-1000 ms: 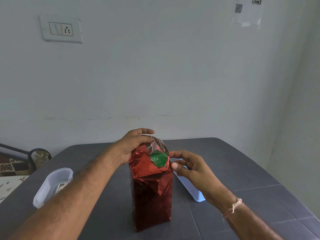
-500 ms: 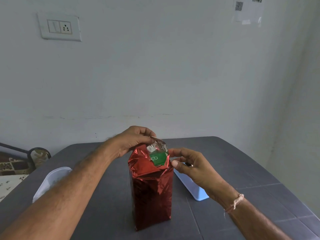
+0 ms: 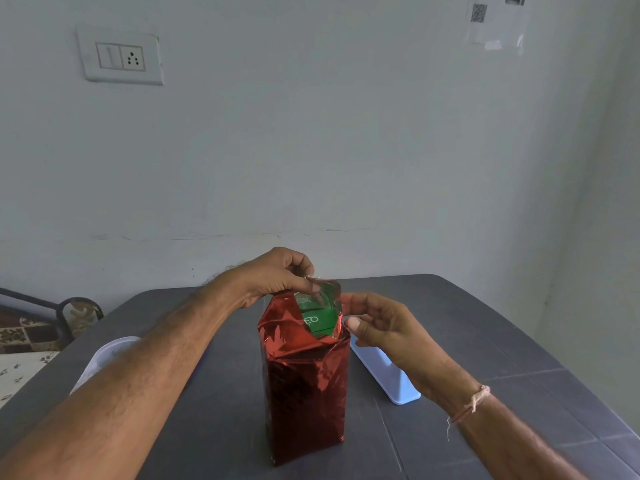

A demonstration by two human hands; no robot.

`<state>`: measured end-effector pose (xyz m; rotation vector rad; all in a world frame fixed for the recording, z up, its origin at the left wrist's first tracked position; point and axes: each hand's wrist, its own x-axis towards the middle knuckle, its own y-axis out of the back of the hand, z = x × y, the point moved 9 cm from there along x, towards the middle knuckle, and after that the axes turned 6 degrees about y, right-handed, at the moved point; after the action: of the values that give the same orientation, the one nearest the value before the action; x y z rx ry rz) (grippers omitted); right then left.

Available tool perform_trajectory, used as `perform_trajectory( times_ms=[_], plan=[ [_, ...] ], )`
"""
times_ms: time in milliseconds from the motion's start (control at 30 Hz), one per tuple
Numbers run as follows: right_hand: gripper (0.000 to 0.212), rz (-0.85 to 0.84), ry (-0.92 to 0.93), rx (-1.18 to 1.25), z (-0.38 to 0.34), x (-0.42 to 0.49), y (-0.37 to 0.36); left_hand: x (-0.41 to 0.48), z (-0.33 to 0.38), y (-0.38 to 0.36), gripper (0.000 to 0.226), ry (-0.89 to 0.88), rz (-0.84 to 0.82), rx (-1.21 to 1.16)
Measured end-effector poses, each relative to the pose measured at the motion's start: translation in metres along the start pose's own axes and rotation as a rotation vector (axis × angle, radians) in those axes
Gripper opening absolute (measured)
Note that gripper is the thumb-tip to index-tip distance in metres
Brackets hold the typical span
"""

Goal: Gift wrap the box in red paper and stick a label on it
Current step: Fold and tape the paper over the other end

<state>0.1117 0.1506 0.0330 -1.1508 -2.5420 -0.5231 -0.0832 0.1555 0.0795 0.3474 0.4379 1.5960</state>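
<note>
A tall box stands upright on the grey table, wrapped in shiny red paper. At its top the paper is still apart and the green box face with white letters shows through. My left hand reaches over the top from the left and pinches the upper paper flap between thumb and fingers. My right hand is at the top right corner, its fingers curled against the paper edge there.
A light blue lid lies on the table right of the box, partly behind my right hand. A clear plastic tub sits at the left, mostly hidden by my left forearm. A chair back stands beyond the table's left edge.
My left hand went from lying flat over the top to pinching the paper flap. My right hand closed in on the top right corner.
</note>
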Motion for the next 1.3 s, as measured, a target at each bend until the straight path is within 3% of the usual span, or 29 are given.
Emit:
perform_trajectory(
  times_ms=[333,633,900,1167,1300],
  plan=[
    [0.028,-0.004,-0.024,0.007,0.006,0.000,0.000,0.001,0.008,0.004,0.016,-0.002,-0.020,0.052],
    [0.022,-0.010,-0.069,0.004,0.007,-0.003,-0.001,0.003,0.009,0.008,0.015,-0.040,-0.027,-0.037],
    [0.023,-0.007,-0.049,0.014,0.001,-0.002,0.001,-0.002,0.021,0.004,0.008,-0.046,-0.046,0.116],
    [0.022,-0.003,-0.032,0.049,-0.001,-0.003,-0.003,0.001,0.000,0.007,0.019,-0.011,0.022,-0.213],
    [0.022,-0.001,-0.030,0.048,0.001,-0.002,-0.004,-0.005,-0.002,0.005,0.021,0.014,0.014,-0.121]
  ],
)
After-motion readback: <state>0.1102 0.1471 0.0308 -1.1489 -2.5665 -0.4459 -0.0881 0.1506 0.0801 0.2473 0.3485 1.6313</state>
